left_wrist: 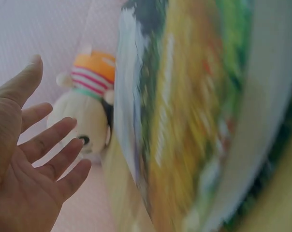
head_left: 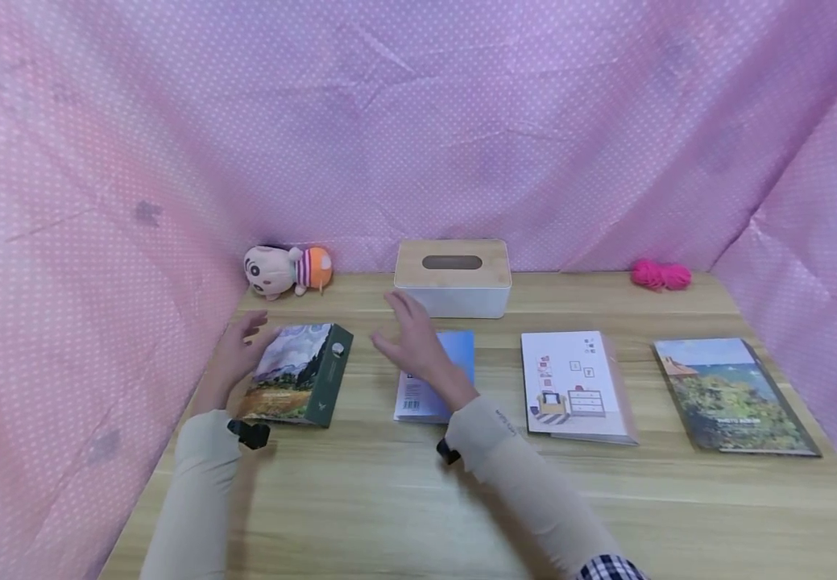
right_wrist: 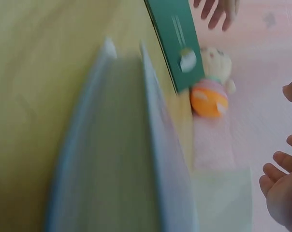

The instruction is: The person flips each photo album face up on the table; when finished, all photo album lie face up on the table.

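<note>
Blue book (head_left: pixel 425 403): one, lay flat on the wood-grain table (head_left: pixel 360 499), partly hidden under the right hand; barcode at its seven o'clock corner.

Painting book (head_left: pixel 291 374): one, thick, lay at nine o'clock from the first; landscape on the cover, dark green spine toward three o'clock.

White book (head_left: pixel 570 383): one, at three o'clock, cover drawn with a chair and drawers.

Album (head_left: pixel 740 395): one, beyond the white book at three o'clock, cover of foliage and sea.

Left hand (head_left: pixel 233 358): raised at the painting book's nine o'clock side; fingers spread wide, with a gap between fingertips and cover in the left wrist view.

Right hand (head_left: pixel 421 346): raised over the blue book, fingers toward eleven o'clock; thumb wide of the fingers, grip empty.

Box (head_left: pixel 452 303): one, white with a slotted wooden lid, at twelve o'clock.

Doll (head_left: pixel 269 271): one, at ten o'clock, lay with head toward nine; striped shirt, orange lower end.

Yarn (head_left: pixel 660 275): one pink bundle, at two o'clock.

Cloth (head_left: pixel 447 137): pink, white-dotted, hung behind all.
</note>
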A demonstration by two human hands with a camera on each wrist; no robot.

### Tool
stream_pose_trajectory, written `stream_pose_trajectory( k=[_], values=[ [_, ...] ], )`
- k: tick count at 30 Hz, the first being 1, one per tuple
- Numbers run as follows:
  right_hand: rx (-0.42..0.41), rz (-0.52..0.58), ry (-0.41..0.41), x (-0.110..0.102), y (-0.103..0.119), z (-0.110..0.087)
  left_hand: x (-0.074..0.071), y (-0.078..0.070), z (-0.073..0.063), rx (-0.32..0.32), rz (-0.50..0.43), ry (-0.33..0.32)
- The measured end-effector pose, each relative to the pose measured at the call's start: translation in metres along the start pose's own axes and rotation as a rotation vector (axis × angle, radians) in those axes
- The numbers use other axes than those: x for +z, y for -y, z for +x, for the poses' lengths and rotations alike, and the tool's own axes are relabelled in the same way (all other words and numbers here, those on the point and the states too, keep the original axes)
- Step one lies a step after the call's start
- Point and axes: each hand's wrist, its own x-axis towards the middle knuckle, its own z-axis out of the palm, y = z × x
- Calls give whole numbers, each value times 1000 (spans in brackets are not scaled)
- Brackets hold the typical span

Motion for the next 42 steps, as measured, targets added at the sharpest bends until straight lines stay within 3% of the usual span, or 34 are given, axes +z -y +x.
stream_pose_trajectory(
  k=[4, 10, 17, 21, 28, 35, 42],
  values=[
    [71, 83, 64, 27, 15, -6, -3, 17, -6, -17, -19, 34],
    [164, 172, 127, 64, 31, -18, 0, 32, -14, -49, -3, 98],
    [219, 233, 178, 91, 43, -26, 1, 44, -17, -97, 8, 107],
    [252, 244, 190, 101, 48, -30, 5, 45, -17, -93, 24, 90],
    [332, 306, 193, 114, 57, -34, 11, 43, -17, -141, -74, 119],
    [357, 307, 212, 118, 64, -34, 15, 42, -17, -151, -37, 146],
    [356, 355, 207, 118, 67, -34, 19, 38, -16, -158, -97, 170]
  ],
)
